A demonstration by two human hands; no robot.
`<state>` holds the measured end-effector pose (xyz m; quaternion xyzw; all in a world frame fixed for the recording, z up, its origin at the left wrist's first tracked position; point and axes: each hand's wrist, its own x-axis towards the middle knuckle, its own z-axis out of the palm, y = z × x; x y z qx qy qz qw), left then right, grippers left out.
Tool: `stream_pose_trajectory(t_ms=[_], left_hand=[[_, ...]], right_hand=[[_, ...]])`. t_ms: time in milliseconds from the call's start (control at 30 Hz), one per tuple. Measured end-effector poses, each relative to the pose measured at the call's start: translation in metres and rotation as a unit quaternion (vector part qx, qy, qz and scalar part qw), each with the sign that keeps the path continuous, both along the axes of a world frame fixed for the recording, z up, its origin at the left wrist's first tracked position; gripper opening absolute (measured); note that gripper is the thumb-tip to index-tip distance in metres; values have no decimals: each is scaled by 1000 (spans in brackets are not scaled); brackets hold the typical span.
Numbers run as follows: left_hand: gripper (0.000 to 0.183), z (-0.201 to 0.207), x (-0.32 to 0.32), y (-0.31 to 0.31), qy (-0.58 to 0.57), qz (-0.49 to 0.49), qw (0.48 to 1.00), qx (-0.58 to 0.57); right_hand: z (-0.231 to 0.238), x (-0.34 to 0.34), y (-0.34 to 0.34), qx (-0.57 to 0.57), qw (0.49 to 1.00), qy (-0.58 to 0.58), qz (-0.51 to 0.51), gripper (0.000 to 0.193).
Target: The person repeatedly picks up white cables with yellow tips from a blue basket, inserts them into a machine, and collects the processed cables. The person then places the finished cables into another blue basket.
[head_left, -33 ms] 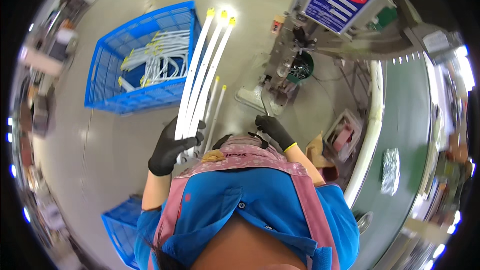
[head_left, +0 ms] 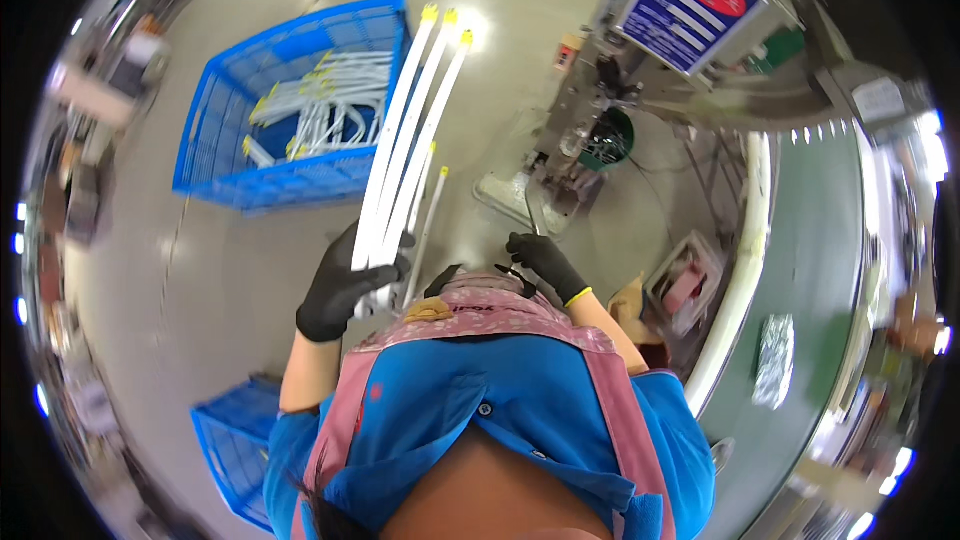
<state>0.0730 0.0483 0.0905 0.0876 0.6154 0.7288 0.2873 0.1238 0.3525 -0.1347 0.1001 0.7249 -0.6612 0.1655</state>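
Observation:
My left hand (head_left: 332, 290), in a dark glove, is closed around the lower ends of several white tubes (head_left: 398, 155) with yellow end caps. The tubes stand up and lean slightly to the right, away from me. My right hand (head_left: 548, 262), gloved too, is curled at the near end of a metal lever (head_left: 536, 210) that runs to the machine (head_left: 575, 130). Its fingertips are partly hidden. Beside the held tubes, thinner-looking white tubes with yellow tips (head_left: 430, 215) reach down near my left hand; their lower ends are hidden.
A blue crate (head_left: 215, 195) at the far left contains more white tubes with yellow caps. Another blue crate (head_left: 225, 460) stands at the near left. A green bin (head_left: 615, 135) sits by the machine. On the right are a grey container (head_left: 690, 285) and a green worktop (head_left: 800, 270) bearing a silvery packet (head_left: 773, 360).
The held tubes and my left hand have shifted slightly, and the view has turned a little. My right hand stays at the lever.

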Motion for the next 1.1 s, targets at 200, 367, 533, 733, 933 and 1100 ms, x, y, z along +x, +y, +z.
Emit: stream_pose_trajectory(t_ms=[200, 367, 533, 733, 933, 1100], left_hand=[[48, 26, 35, 34, 75, 136, 988, 14], [47, 52, 83, 49, 144, 274, 949, 55], [49, 94, 179, 19, 172, 403, 886, 150], [38, 99, 267, -59, 197, 521, 796, 238], [53, 65, 381, -142, 285, 524, 702, 389], [60, 78, 526, -199, 336, 699, 562, 289]], right_hand=[[11, 6, 3, -47, 963, 139, 225, 24], [57, 2, -29, -133, 911, 143, 362, 41], [142, 48, -111, -126, 817, 32, 561, 56], [173, 85, -185, -143, 662, -130, 724, 62], [141, 124, -270, -21, 607, 66, 792, 50], [172, 187, -387, -106, 503, 127, 848, 46]])
